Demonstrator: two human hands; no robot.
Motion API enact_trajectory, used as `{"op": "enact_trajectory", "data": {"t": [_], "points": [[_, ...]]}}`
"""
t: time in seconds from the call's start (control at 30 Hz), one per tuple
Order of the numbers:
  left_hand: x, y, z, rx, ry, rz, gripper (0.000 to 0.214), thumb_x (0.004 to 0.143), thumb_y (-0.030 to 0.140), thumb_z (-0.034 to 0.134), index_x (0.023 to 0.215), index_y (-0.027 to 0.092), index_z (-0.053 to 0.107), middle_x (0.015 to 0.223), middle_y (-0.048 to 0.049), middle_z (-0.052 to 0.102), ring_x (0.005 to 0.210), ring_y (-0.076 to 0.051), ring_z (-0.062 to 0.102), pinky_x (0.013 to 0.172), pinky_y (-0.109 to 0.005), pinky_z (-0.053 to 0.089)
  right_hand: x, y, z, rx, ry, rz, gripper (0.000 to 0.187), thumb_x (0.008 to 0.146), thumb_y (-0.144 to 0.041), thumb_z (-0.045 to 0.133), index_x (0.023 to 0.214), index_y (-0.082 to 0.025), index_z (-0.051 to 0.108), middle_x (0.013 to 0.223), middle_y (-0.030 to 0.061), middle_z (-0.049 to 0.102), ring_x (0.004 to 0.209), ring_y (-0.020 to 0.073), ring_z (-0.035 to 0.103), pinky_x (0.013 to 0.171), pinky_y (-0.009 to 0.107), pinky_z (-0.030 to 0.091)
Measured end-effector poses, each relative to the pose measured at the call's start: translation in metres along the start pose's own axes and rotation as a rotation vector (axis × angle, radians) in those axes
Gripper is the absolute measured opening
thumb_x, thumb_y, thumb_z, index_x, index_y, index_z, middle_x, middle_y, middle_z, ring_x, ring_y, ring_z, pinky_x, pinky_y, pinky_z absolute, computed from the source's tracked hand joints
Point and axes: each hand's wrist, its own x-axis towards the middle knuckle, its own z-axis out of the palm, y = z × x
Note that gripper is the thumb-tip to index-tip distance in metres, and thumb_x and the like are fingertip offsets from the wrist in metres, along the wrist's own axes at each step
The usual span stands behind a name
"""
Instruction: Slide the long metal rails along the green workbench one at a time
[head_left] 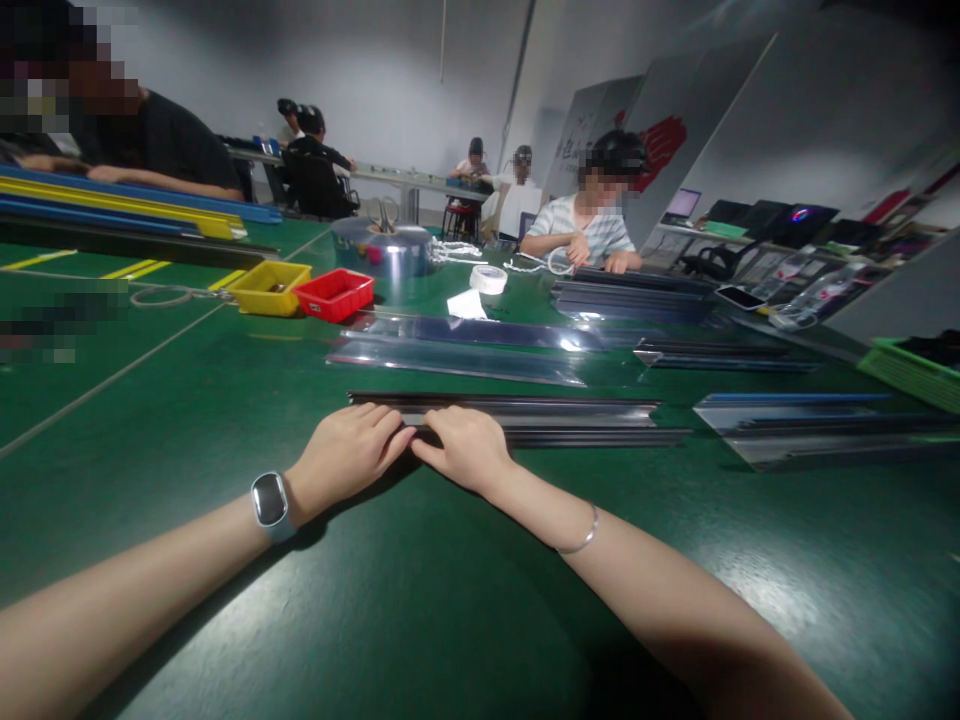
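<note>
A long label-holder-like plastic strip (577, 412) with black edges and a clear, shiny middle lies across the green table in front of me. My left hand (356, 450), below a wrist with a light-blue-banded watch (270, 500), is closed over the strip's left end. Right beside it, my right hand (469, 450) grips the same strip, its thumb nearly meeting the left thumb. A thin bracelet (585, 535) circles my right forearm. The fingertips are partly hidden behind the strip's far edge.
Clear plastic sheets (465, 362) lie beyond the strip, more strips (825, 425) to the right. Past them are a red bin (336, 295), a yellow bin (270, 288), a tape roll (488, 279) and scissors (384, 215) on a clear coil (382, 250). A person (581, 225) works across the table.
</note>
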Motion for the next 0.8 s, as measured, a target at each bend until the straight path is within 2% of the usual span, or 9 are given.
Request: {"op": "enact_trajectory", "data": {"t": [0.47,0.8], "points": [[0.0005,0.0025,-0.0019,0.047,0.006,0.008,0.024,0.083,0.032,0.037,0.075,0.017,0.053,0.071,-0.0047,0.055,0.070,-0.016,0.050,0.066,-0.029,0.039,-0.0008,0.0011,0.0024,0.034,0.042,-0.012,0.029,0.084,-0.042,0.037,0.088,-0.020,0.055,0.075,0.0013,0.061,0.071,0.0126,0.053,0.065,0.024,0.030],[-0.0008,0.0030,0.0000,0.030,-0.019,0.060,0.020,0.083,0.028,0.037,0.074,0.018,0.052,0.071,-0.0028,0.056,0.067,-0.015,0.051,0.064,-0.028,0.039,0.0046,-0.0014,-0.0037,-0.050,-0.101,-0.014,0.032,0.080,-0.047,0.041,0.083,-0.018,0.052,0.077,0.0033,0.058,0.074,0.0150,0.053,0.062,0.025,0.032]]}}
